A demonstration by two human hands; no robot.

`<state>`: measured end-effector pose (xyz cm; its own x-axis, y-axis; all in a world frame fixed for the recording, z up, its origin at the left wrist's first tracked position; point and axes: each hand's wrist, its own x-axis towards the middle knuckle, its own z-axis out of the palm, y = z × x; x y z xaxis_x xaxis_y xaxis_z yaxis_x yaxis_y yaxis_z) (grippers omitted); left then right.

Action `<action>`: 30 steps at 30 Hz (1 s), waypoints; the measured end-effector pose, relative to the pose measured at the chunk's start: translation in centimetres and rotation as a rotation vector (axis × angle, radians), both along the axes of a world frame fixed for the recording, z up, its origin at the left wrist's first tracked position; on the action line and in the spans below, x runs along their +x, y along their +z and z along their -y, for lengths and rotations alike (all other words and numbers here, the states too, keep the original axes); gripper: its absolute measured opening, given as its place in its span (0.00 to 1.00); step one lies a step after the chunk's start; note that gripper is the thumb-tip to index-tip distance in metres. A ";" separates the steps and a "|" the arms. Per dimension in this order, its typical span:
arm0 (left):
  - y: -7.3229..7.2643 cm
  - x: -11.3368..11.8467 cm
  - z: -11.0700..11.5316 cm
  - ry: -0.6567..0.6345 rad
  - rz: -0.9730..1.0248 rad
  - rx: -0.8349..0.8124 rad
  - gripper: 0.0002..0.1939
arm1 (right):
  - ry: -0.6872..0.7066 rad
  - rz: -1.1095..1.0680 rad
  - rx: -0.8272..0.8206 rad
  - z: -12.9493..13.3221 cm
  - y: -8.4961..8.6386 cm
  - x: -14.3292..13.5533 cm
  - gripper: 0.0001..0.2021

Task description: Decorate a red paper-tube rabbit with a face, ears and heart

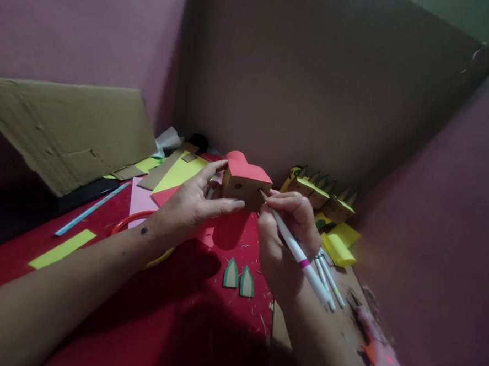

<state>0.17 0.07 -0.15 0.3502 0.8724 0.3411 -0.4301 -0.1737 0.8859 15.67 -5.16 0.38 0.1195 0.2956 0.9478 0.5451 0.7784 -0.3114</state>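
Cardboard box with a red top [247,197] sits between the two hands, held up above the red table cover [137,314]. Left hand [189,202] has it by the left end: thumb spread from fingers, thumb on the front face, fingertips at the upper edge. Right hand [287,230] is curled, pinching a white pen [294,249]; tip is at the right one of two dark dots on the front face. Red curved piece [228,232] just under the box, can't tell if joined. Below and between the hands: two green-edged pointed pieces [247,282], side by side. Left of left hand: striped stick [91,209], yellow strip [62,249]. Past right hand: yellow-topped boxes [310,190], rolled yellow paper [340,249]. More pens [333,279] just right of it.
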 end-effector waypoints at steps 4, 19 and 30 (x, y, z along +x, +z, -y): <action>0.1 0.0 0.0 0.005 0.009 0.004 0.38 | -0.006 0.006 -0.003 0.0 -0.1 0.1 0.10; 0.1 0.0 -0.1 -0.001 0.011 0.001 0.39 | -0.001 0.003 -0.005 0.0 -0.2 0.1 0.10; 0.3 0.1 0.6 -0.011 -0.022 -0.048 0.44 | -0.041 0.087 0.168 0.1 0.2 -1.1 0.10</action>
